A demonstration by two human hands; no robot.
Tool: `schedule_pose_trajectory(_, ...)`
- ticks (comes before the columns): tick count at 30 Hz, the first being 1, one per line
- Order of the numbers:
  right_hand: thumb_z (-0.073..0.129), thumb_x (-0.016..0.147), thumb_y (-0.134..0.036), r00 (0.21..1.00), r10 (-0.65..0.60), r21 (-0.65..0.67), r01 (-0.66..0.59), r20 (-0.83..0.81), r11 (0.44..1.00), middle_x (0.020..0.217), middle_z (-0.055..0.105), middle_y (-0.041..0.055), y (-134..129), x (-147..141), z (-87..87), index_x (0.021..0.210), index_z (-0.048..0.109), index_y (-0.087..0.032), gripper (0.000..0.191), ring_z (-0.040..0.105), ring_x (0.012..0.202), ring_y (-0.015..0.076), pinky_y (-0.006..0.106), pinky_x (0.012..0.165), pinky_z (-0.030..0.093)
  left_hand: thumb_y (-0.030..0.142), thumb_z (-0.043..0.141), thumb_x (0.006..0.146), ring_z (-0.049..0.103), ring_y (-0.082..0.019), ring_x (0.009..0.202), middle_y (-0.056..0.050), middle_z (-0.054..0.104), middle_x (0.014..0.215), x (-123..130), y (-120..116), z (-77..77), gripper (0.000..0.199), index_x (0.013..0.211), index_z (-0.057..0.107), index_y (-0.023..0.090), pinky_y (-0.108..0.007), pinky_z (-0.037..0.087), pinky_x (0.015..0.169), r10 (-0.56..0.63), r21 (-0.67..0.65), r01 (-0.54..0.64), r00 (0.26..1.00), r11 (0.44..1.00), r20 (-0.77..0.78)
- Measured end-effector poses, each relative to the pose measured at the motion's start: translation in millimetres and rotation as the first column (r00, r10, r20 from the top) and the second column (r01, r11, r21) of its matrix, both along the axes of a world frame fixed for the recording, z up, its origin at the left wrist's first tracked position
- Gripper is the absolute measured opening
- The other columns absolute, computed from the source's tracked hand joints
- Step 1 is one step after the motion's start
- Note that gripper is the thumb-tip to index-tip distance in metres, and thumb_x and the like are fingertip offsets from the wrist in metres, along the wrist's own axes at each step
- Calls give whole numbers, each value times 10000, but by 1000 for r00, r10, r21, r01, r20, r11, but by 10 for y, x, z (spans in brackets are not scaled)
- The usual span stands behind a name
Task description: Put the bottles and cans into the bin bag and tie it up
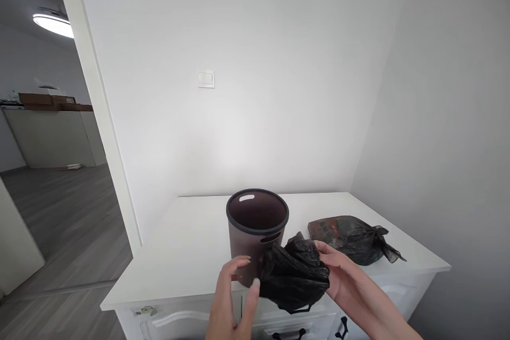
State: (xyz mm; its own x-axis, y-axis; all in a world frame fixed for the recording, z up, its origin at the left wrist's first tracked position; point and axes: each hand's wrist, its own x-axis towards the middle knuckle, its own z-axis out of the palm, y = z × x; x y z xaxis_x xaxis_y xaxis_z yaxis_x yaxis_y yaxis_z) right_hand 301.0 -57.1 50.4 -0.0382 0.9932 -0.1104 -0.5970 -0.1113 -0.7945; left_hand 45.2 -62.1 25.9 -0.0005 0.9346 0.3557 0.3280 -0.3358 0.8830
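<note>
Since the crumpled black bag (297, 276) looks like thin plastic film, I'd guess it's v. light, soft & floppy, prob. a bit slippery, no stiffness to speak of. Not fragile as such, but a hard tug or a nail could tear it. Best hold, I reckon, is a bunched fold at the side, w/ several layers pinched at once; a single loose edge would likely slide out.

It's up in front of the dark bin (243, 247), over the front edge of the white desk (191, 249), hiding the bin's lower right. The knotted bag (358, 239) lies on the desk, to the right, behind my right hand.

My right fingers (330, 251) are closed on the bag's right side, approx. near its top; some tips are hidden. My left fingers (231, 265) stand wide apart from the thumb, curved, w/ nothing between; thumb tip's right by the bag's left edge, can't tell if touching.
</note>
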Motion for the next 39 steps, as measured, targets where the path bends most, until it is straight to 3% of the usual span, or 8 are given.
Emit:
schedule_pose_trajectory(6, 852, 743, -294, 997, 61, 76, -58, -39, 995, 1017, 735, 5, 35, -170, 171, 1006, 752, -256, 284, 668, 903, 192, 278, 783, 514, 585, 573, 943, 626, -283, 1206, -117, 682, 1252, -26, -12, 346, 586, 1421, 478, 258, -397, 501, 1011, -113, -74, 112, 993, 991, -13)
schedule_pose_trajectory(9, 854, 741, -313, 998, 37, 137, -30, -50, 990, 993, 717, 4, 122, -263, 219, 1022, 741, -248, 309, 647, 852, 178, 287, 761, 515, 577, 622, 913, 660, -292, 1053, -87, 736, 1109, -87, 53, 439, 429, 1173, 675, 240, -350, 532, 868, -211, -95, 196, 961, 976, -181)
schedule_pose_trajectory(13, 827, 804, -394, 998, -37, 222, 26, 48, 975, 1115, 685, 19, 177, -410, 317, 1212, 659, -286, 455, 636, 1003, 194, 307, 860, 512, 581, 568, 948, 649, -251, 828, -48, 731, 836, -180, 210, 518, 431, 821, 693, 189, -291, 499, 709, -122, 28, 132, 964, 991, -236)
schedule_pose_trajectory(19, 850, 786, -363, 914, -69, 286, -53, 401, 957, 1177, 570, -3, 106, -626, 509, 1372, 450, -397, 710, 602, 1046, 175, 341, 967, 487, 583, 581, 950, 663, -241, 856, -19, 742, 860, -350, 373, 823, 397, 924, 694, 203, -273, 486, 744, 41, 150, -22, 991, 989, -128)
schedule_pose_trajectory(27, 715, 822, -359, 849, -149, 374, -60, 506, 925, 948, 549, -24, 64, -704, 486, 1141, 536, -278, 375, 533, 744, 121, 273, 716, 467, 693, 643, 843, 701, -300, 945, -94, 774, 970, -438, 512, 1338, 576, 1087, 724, 177, -347, 551, 808, 142, 92, -167, 963, 982, 229)
schedule_pose_trajectory(31, 672, 804, -298, 710, -233, 421, -97, 664, 902, 961, 536, -10, -46, -590, 386, 1143, 519, -259, 375, 523, 687, 122, 285, 662, 474, 644, 687, 840, 695, -277, 984, -94, 760, 1030, -376, 607, 1475, 559, 1141, 701, 172, -357, 549, 868, 86, 73, -120, 927, 990, 366)
schedule_pose_trajectory(36, 635, 912, -364, 414, -616, 628, 128, 670, 768, 983, 585, 55, -299, -430, 560, 1119, 570, -257, 242, 555, 823, 199, 358, 779, 495, 570, 693, 847, 683, -277, 1057, -75, 746, 1081, -128, 600, 1612, 457, 1115, 703, 200, -361, 545, 907, -50, 90, 18, 930, 996, 363)
schedule_pose_trajectory(39, 634, 948, -441, 405, -592, 623, 69, 697, 780, 970, 616, 40, -356, -397, 743, 1260, 526, -279, 368, 561, 830, 199, 352, 802, 487, 529, 676, 877, 695, -247, 1042, -47, 738, 1116, 88, 550, 1692, 369, 1103, 691, 237, -330, 550, 878, -186, 117, 161, 951, 980, 245)
